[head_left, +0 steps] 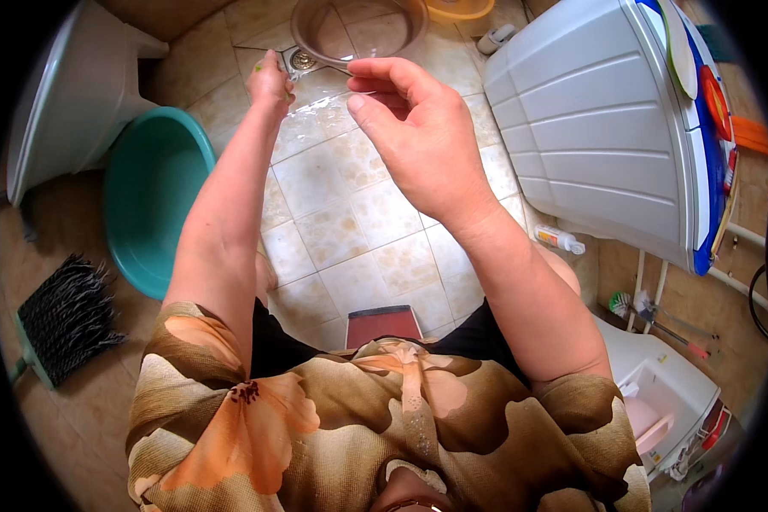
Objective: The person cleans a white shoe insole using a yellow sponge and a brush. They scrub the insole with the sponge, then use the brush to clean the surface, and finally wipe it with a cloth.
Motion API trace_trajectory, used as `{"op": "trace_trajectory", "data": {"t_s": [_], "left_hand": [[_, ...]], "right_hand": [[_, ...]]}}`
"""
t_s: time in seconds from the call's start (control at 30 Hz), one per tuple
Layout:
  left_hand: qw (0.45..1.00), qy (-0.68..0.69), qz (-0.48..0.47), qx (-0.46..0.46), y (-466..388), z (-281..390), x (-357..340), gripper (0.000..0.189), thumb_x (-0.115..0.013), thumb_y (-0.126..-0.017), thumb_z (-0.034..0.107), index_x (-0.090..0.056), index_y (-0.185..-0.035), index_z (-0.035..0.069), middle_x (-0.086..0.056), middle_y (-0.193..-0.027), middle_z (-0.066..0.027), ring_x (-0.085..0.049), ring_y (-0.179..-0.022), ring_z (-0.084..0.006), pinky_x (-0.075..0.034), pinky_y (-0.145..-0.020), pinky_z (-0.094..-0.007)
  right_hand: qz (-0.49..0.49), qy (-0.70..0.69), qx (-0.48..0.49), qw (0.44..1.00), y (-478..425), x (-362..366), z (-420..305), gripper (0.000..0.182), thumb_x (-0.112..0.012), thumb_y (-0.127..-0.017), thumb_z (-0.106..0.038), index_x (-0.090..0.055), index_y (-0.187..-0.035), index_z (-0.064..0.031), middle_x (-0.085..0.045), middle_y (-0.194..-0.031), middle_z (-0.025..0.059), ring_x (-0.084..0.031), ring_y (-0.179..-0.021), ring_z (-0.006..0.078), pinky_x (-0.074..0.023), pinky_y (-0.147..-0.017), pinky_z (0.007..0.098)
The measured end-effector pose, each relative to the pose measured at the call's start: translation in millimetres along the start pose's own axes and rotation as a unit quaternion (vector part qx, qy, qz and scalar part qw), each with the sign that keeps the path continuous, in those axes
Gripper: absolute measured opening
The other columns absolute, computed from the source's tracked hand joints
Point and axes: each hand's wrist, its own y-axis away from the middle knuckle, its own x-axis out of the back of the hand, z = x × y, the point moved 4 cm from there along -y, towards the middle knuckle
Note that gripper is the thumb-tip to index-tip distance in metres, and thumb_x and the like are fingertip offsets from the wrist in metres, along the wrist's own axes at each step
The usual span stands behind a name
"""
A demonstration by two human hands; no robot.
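Note:
My left hand (271, 83) is closed low over the floor, beside the metal floor drain (303, 60). Small bits of green show at its edges; most of what it grips is hidden by the fingers. My right hand (416, 128) hangs nearer to me with curled fingers and the thumb apart, and nothing is visible in it. Beyond its fingertips stands a translucent brownish basin (416, 29) on the tiles. Water glistens on the tiled floor (329, 109) between the two hands.
A teal plastic tub (157, 205) and a broom head (70, 320) lie on the left. A white washing machine (582, 141) stands on the right, with a white bottle (558, 239) near its base. An orange basin (461, 9) sits at the far edge. Toilet brushes (621, 303) hang right.

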Motion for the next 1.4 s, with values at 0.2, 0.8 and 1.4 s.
{"op": "trace_trajectory", "data": {"t_s": [0.2,0.8,1.4], "left_hand": [[0.999,0.01,-0.036,-0.002,-15.7,6.2,-2.1,0.032,-0.053,-0.096,0.045,-0.047,-0.081,0.017,-0.046,-0.061,0.0003,-0.041,-0.047,-0.0141,-0.029,-0.044,-0.0313],[0.999,-0.036,-0.012,0.013,-2.9,-4.3,-2.4,0.026,-0.049,-0.096,0.04,-0.044,-0.082,0.019,-0.041,-0.062,0.0015,-0.037,-0.047,-0.0134,-0.026,-0.044,-0.0334],[0.971,-0.195,-0.135,-0.029,-3.6,-3.1,-6.8,0.025,-0.072,-0.084,0.021,-0.06,-0.1,0.006,-0.06,-0.076,-0.0058,-0.06,-0.063,-0.0165,-0.048,-0.052,-0.0332]], "right_hand": [[0.005,0.02,0.011,1.0,-0.9,0.9,0.2,0.031,-0.063,-0.09,-0.011,-0.062,-0.119,0.0,-0.069,-0.11,0.0094,-0.065,-0.101,0.0158,-0.0508,-0.09,0.0289],[0.014,-0.011,0.013,1.0,1.2,0.2,5.1,0.03,-0.059,-0.088,-0.012,-0.063,-0.115,-0.0016,-0.07,-0.104,0.0113,-0.065,-0.089,0.0205,-0.051,-0.078,0.0338],[0.034,-0.011,0.042,0.998,2.5,5.5,2.1,0.027,-0.059,-0.087,-0.014,-0.065,-0.109,0.0004,-0.07,-0.097,0.0122,-0.066,-0.088,0.0234,-0.0515,-0.077,0.0356]]}}
